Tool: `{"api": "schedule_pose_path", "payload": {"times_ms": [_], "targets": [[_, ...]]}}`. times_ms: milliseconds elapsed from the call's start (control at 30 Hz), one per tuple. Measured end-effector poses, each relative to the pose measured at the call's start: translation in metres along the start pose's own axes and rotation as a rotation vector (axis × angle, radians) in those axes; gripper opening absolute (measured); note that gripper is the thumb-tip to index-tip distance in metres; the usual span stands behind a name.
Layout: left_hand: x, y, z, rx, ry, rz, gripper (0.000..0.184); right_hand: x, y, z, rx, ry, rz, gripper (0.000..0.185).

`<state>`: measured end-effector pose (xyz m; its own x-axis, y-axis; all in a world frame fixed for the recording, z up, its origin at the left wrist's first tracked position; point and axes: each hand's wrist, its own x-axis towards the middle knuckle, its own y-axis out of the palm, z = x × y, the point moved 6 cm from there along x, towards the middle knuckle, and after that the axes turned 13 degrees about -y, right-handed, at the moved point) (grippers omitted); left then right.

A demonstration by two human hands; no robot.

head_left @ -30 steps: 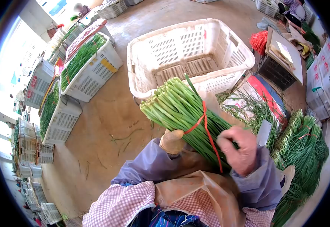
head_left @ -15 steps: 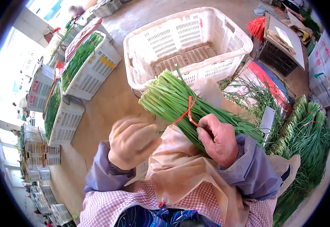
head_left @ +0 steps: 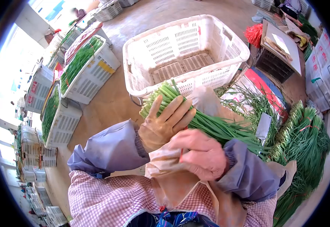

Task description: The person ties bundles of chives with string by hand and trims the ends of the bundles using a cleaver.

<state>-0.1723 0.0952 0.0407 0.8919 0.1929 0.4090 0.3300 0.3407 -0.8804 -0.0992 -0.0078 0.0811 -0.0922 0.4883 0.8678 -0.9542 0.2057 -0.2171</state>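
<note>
A bundle of long green stems, probably garlic chives, lies across my lap, pale cut ends toward the upper left. My left hand, in a tan glove, rests over the bundle near the cut ends, fingers spread and touching the stems. Below it my bare right hand is closed and somewhat blurred. A bit of red tie shows at its fingertips. The band around the stems is mostly covered by my hands.
In front stands a white plastic crate. More tied green bundles are piled at right, beside a metal blade and loose stems. Crates filled with greens line the left. Red ties hang near a cardboard-topped crate.
My left hand has moved right and up onto the stems, its fingers now spread. My right hand has shifted left and down, drawing the red tie toward me.
</note>
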Motion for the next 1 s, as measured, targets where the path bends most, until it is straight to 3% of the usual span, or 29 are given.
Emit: {"api": "schedule_pose_path", "payload": {"times_ms": [33,267,467,533,667,733,767,833,1000], "targets": [[0.000,0.000,-0.001,-0.006,-0.005,-0.017,0.052,0.000,0.011,-0.005,0.216,-0.007,-0.065,0.009],[-0.005,0.022,-0.001,-0.013,0.065,-0.221,0.041,-0.013,0.072,-0.040,0.455,0.273,-0.001,0.029],[-0.014,0.039,-0.007,-0.011,0.095,-0.395,0.042,-0.034,0.112,-0.052,0.302,0.239,0.179,0.025],[-0.009,0.035,-0.007,-0.047,0.082,-0.322,0.042,-0.038,0.117,-0.054,0.229,0.277,0.329,0.022],[-0.002,0.025,-0.007,-0.145,0.039,-0.204,0.043,0.010,0.041,-0.018,0.118,0.063,0.205,0.022],[-0.005,0.026,-0.007,-0.046,0.059,-0.209,0.042,0.021,-0.022,-0.019,0.004,0.333,-0.022,0.023],[-0.006,0.026,-0.007,0.004,0.074,-0.212,0.042,0.011,-0.048,-0.026,-0.013,0.605,-0.199,0.023],[-0.002,0.022,-0.014,0.054,0.089,-0.239,0.039,0.003,-0.078,-0.063,-0.160,0.872,-0.200,0.017],[0.000,0.012,-0.023,0.079,0.118,-0.259,0.038,-0.004,-0.062,-0.113,-0.123,0.805,-0.166,0.014]]}}
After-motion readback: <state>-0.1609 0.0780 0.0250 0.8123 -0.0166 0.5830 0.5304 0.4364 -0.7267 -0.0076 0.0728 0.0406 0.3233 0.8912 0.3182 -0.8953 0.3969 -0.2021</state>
